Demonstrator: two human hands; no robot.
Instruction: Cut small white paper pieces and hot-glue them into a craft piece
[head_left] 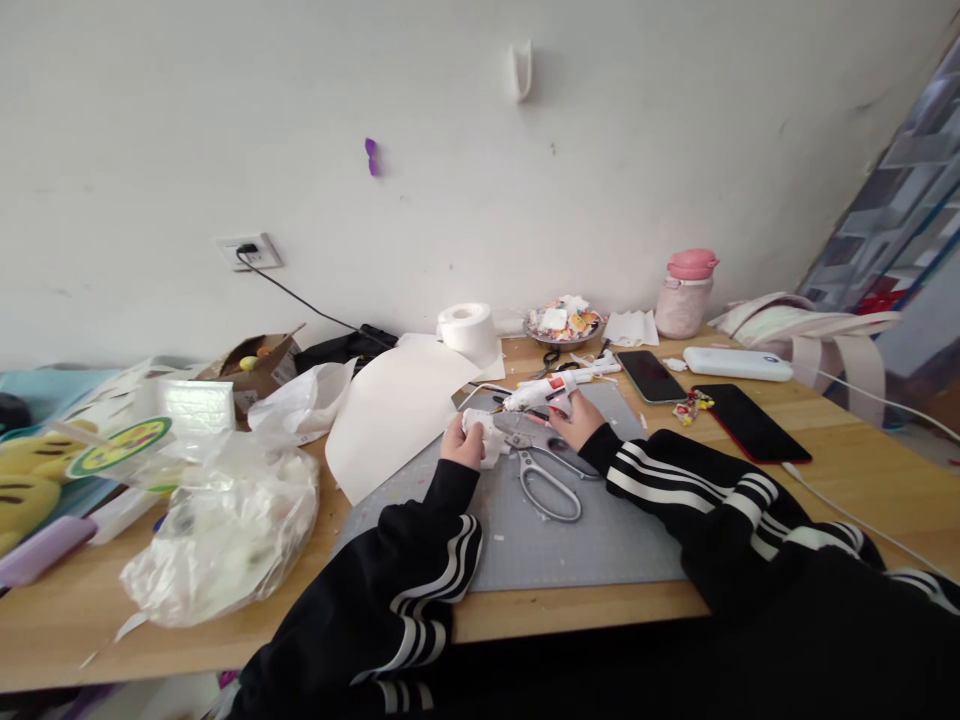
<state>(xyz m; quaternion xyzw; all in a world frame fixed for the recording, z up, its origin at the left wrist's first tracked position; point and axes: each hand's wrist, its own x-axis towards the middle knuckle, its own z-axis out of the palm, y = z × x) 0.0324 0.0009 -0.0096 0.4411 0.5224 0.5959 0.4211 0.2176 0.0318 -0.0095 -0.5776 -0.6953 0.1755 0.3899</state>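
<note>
My right hand (576, 422) is closed around a white glue gun (536, 394), whose nozzle points left. In my left hand (461, 443) a small white paper piece (480, 420) is pinched, close to the nozzle tip. Grey-handled scissors (551, 490) lie on the grey cutting mat (585, 560), just below and between my hands. A large white paper sheet (397, 410) spreads out to the left of my left hand, partly over the mat.
Behind stand a white paper roll (468, 332), a bowl of scraps (564, 322) and a pink-lidded bottle (684, 295). Two phones (651, 377) and a white power bank (739, 364) lie right. A clear plastic bag (232, 530) and a cardboard box (262, 370) sit left.
</note>
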